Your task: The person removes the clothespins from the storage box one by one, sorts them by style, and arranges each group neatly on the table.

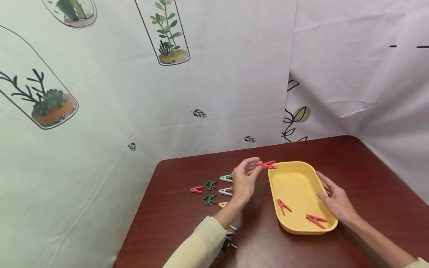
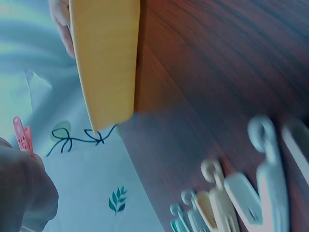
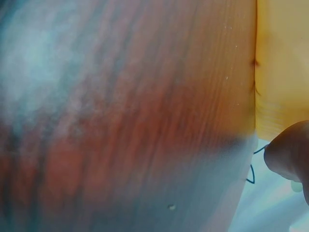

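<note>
My left hand (image 1: 244,180) pinches a red clothespin (image 1: 269,165) between thumb and fingertips, close to the far left corner of a yellow plastic tray (image 1: 296,184). In the left wrist view the same red clothespin (image 2: 23,135) sticks up beyond the knuckles. On the tray's right side, my right hand (image 1: 336,204) grips the rim, thumb over the edge and fingers along the outer wall. Inside lie two red clothespins, one by the left wall (image 1: 283,206) and another near the front (image 1: 316,220). The right wrist view catches only the right thumb (image 3: 287,152) beside the tray wall.
Left of the tray, a red clothespin (image 1: 196,189), green round clips (image 1: 209,200), a mint clothespin (image 1: 226,178) and a white one (image 1: 225,191) lie on the dark red table (image 1: 174,223). My left forearm partly covers more clips. A printed cloth (image 1: 218,82) hangs behind.
</note>
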The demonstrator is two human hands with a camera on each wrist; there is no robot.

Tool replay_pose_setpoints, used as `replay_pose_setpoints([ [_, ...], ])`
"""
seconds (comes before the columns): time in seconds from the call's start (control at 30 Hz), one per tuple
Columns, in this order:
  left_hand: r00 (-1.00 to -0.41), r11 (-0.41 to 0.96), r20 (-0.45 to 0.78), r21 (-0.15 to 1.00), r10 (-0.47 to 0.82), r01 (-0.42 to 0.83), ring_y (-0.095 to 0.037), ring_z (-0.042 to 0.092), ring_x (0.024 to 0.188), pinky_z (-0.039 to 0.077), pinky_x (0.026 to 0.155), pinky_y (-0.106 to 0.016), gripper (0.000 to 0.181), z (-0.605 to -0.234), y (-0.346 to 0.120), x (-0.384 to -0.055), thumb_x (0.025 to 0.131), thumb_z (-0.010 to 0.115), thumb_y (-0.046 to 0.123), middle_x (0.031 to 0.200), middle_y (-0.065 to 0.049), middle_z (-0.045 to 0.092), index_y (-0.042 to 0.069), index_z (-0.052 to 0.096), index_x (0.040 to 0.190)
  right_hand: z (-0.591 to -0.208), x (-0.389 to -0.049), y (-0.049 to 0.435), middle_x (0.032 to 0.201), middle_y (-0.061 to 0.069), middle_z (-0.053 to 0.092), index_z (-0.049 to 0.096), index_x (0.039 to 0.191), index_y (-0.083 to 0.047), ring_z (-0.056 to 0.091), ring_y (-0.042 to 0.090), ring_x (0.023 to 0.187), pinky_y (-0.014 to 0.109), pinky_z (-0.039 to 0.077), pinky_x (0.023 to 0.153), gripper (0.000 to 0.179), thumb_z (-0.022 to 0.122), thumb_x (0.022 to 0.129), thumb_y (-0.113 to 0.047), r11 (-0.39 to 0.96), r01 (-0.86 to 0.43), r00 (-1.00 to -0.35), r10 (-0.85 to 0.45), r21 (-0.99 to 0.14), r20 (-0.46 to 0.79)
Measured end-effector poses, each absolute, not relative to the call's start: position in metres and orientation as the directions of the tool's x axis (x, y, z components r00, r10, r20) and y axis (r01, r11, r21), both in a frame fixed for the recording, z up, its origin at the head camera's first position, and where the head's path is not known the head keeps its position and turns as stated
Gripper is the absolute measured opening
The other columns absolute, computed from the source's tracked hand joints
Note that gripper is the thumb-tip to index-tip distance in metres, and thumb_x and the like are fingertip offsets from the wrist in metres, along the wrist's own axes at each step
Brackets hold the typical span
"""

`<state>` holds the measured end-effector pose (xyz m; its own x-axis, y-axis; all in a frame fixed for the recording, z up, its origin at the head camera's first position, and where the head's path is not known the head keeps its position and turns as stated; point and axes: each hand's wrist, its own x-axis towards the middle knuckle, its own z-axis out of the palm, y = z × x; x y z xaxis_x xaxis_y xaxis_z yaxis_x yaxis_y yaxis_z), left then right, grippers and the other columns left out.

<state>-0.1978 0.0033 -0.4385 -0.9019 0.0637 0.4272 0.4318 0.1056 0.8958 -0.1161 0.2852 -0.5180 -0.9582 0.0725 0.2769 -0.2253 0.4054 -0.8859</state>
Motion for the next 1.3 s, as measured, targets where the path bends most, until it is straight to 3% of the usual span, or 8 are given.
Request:
replay_pose_setpoints([
  [0.43,-0.918,0.068,0.397,0.916,-0.014,0.395,-0.027,0.076,0.103,0.061,0.091,-0.028,0.023,-0.44,-0.069,-0.202,0.094,0.078,-0.002,0.109,-0.012,0.08,0.004,0.077,0.116,-0.521,-0.113,0.283,0.151,0.043,0.041,0.033,0.161,0.008,0.048,-0.022,0.11,0.006,0.052,0.077,0.065,0.056,0.1,0.011,0.397,-0.217,-0.96,0.076,-0.892,0.268],
  [0.73,-0.905,0.157,0.418,0.901,-0.074,0.403,-0.026,0.075,0.107,0.059,0.086,-0.021,0.023,-0.445,-0.117,-0.203,0.097,0.077,0.005,0.115,-0.012,0.078,0.009,0.076,0.12,-0.521,-0.112,0.282,0.152,0.042,0.041,0.033,0.161,0.007,0.048,-0.022,0.11,0.007,0.052,0.076,0.065,0.056,0.101,0.01,0.403,-0.211,-0.963,0.073,-0.891,0.261],
  [1.0,-0.898,0.17,0.41,0.907,-0.161,0.384,-0.029,0.076,0.105,0.059,0.087,-0.02,0.024,-0.452,-0.16,-0.209,0.094,0.078,-0.002,0.112,-0.014,0.079,0.003,0.076,0.118,-0.519,-0.114,0.283,0.153,0.043,0.04,0.033,0.162,0.007,0.046,-0.023,0.112,0.005,0.051,0.078,0.066,0.056,0.1,0.011,0.417,-0.213,-0.961,0.073,-0.884,0.266],
  [1.3,-0.907,0.258,0.36,0.917,-0.216,0.302,-0.03,0.074,0.107,0.057,0.085,-0.015,0.026,-0.468,-0.207,-0.204,0.095,0.078,0.0,0.115,-0.013,0.079,0.005,0.075,0.121,-0.519,-0.115,0.285,0.153,0.043,0.041,0.032,0.162,0.006,0.045,-0.023,0.112,0.005,0.051,0.078,0.066,0.056,0.101,0.01,0.414,-0.214,-0.962,0.07,-0.885,0.266],
])
